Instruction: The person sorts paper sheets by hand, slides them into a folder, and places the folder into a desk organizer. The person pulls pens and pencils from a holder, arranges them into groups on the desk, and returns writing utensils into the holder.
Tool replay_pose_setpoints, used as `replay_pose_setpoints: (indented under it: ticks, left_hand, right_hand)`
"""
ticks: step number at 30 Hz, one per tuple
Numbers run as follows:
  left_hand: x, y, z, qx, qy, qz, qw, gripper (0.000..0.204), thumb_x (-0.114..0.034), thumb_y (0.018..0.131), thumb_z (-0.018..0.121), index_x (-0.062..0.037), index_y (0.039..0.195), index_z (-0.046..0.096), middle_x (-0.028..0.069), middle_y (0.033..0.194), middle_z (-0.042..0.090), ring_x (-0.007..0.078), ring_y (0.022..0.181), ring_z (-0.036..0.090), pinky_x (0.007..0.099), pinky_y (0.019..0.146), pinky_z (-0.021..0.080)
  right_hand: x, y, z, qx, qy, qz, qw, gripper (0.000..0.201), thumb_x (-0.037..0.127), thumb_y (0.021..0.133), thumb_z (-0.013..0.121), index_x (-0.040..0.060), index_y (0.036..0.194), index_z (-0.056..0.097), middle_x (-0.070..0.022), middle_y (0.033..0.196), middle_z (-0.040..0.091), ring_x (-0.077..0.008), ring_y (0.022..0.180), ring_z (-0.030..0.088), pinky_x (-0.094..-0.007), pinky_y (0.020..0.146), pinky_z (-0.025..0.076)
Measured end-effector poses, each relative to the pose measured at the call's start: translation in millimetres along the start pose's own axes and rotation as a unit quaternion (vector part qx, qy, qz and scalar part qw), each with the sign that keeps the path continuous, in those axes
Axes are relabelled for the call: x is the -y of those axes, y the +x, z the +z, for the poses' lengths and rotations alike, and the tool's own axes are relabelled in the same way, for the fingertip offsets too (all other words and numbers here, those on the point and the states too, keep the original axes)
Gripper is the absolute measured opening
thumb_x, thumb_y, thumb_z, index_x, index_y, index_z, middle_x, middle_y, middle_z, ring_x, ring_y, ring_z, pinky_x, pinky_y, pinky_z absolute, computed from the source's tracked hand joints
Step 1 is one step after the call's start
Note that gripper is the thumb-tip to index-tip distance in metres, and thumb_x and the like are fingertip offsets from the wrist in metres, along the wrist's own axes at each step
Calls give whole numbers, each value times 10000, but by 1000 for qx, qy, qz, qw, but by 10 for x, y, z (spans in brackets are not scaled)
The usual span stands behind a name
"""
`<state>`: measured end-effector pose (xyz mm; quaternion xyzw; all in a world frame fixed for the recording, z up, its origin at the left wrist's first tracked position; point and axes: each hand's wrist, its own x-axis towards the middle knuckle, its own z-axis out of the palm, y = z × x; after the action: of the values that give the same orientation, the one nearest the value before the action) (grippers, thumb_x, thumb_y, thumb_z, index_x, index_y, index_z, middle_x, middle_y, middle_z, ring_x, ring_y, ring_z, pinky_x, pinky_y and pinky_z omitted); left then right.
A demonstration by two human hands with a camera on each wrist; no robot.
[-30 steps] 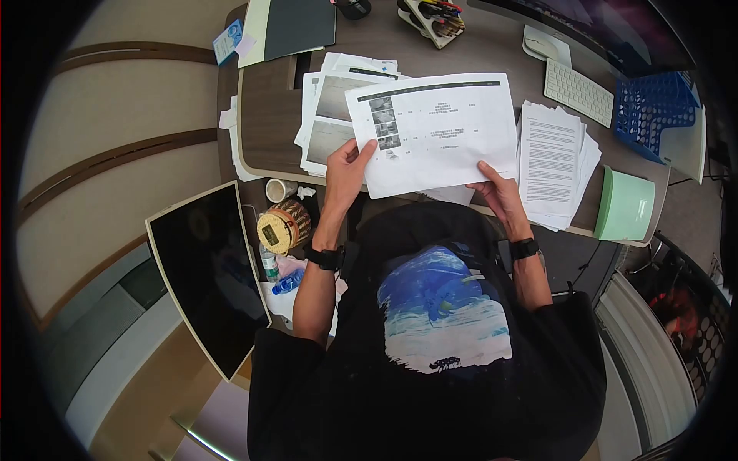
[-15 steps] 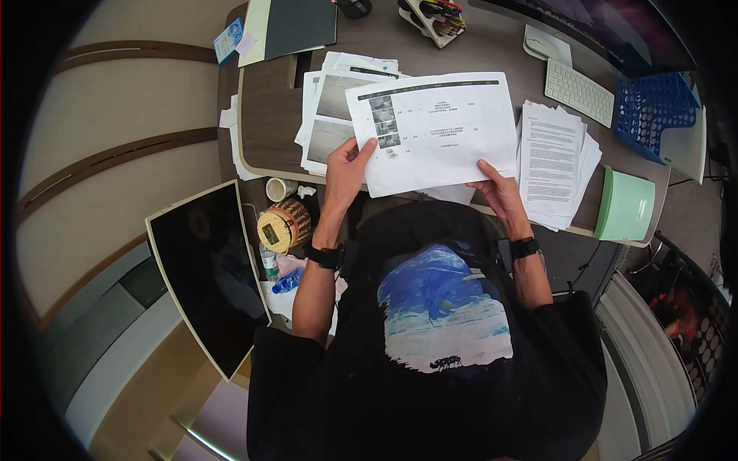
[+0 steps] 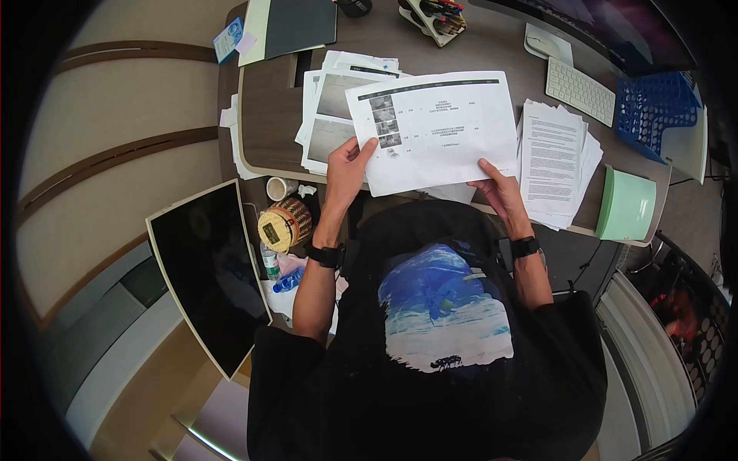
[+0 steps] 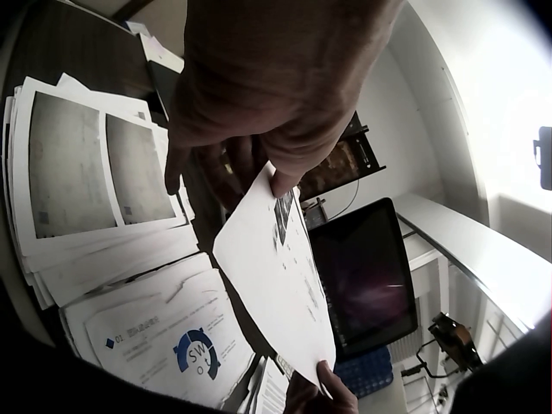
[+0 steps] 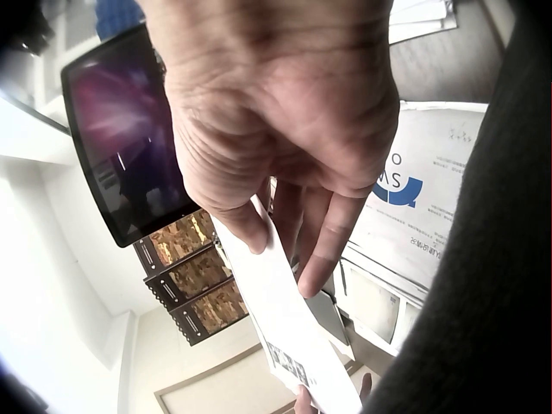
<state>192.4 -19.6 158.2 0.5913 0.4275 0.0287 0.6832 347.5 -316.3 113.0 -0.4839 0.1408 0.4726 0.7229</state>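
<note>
A printed sheet of paper [image 3: 446, 169], with a dark header bar and small grey pictures, is held up over the desk's near edge. My left hand [image 3: 346, 175] pinches its left edge, thumb on the printed face and fingers behind. At the lower right corner my right hand [image 3: 503, 198] grips it the same way, with the thumb [image 5: 246, 231] on top in the right wrist view. Behind the sheet's left side lies a paper pile [image 3: 329, 100] with two large grey photos. A page with a blue ring diagram [image 4: 194, 349] lies below the sheet in the left wrist view.
Right of the sheet lies a stack of text pages [image 3: 550, 165], beside a green folder-like holder [image 3: 626, 203]. A keyboard [image 3: 579, 92], a blue basket [image 3: 653, 123] and a monitor [image 3: 615, 31] stand farther back. A woven basket [image 3: 284, 225] and a cup [image 3: 278, 188] sit at left.
Both hands keep their hold on the sheet, which stays nearly still; its top right edge has shifted very slightly.
</note>
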Motion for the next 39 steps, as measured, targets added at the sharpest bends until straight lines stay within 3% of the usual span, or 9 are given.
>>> replay_pose_setpoints:
  ticks: [5,11,13,15,22,27,30,35,39]
  left_hand:
    - [137,44,-155,-26,-15,-29,999,306,-168,1056,710,82,1230,734,107,1091,788,81,916,692,237,798,545]
    - [820,329,-687,-194,-113,-67,972,366,-178,1063,693,8,1376,651,95,1187,751,166,981,739,327,821,606]
    - [988,356,-780,-192,-123,-89,970,379,-180,1060,694,-19,1399,638,90,1201,746,175,979,742,339,828,611]
    - [1256,427,-913,-179,-133,-122,967,406,-187,1057,695,-97,1443,608,71,1216,739,189,978,748,355,831,614]
    - [1536,574,-899,-177,-130,-181,959,267,-212,1061,695,-86,1292,645,86,1190,743,212,998,758,401,843,619]
    - [1471,487,-924,-45,100,-264,958,376,-387,1040,702,-38,1172,660,97,1045,789,188,817,779,275,571,461]
    - [1426,359,-1009,-7,152,-284,947,372,-382,1035,706,-31,1150,664,103,1021,797,185,799,772,253,563,436]
    - [1318,280,-1090,32,158,-261,952,383,-305,1047,693,54,1180,690,167,1048,773,196,846,745,344,821,603]
    - [1245,449,-945,89,100,-186,973,440,-336,1052,687,67,1228,681,170,1068,769,203,906,743,330,864,587]
  right_hand:
    - [-51,85,-107,-20,23,13,999,487,160,1033,714,-33,1447,545,-158,1268,697,-253,1089,748,-363,803,681]
    - [-345,325,-542,-134,-231,-11,964,432,314,1015,750,-7,1293,671,-128,998,768,-197,926,755,-317,754,612]
    - [-405,377,-670,-185,-443,-20,877,518,435,953,796,-4,1202,684,-122,926,764,-193,829,740,-345,738,592]
    - [-410,383,-664,-198,-499,-20,843,569,493,909,818,-1,1159,684,-124,902,759,-226,820,744,-372,731,584]
    - [-542,512,-662,-213,-662,38,718,680,606,788,878,26,1080,676,-138,870,745,-320,802,739,-449,729,562]
    - [-701,599,-968,-229,-627,11,745,517,482,800,894,20,924,696,-124,800,734,-287,755,726,-410,712,560]
    - [-724,648,-1108,-233,-597,2,767,451,411,804,900,8,865,708,-118,771,727,-250,721,711,-382,697,555]
    - [-712,500,-1169,-289,-577,-53,763,376,316,849,888,-18,931,736,-89,790,742,-164,716,692,-335,687,548]
    - [-571,313,-1107,-281,-356,-101,885,222,174,954,816,-17,1041,744,-13,850,753,-72,752,662,-245,673,516]
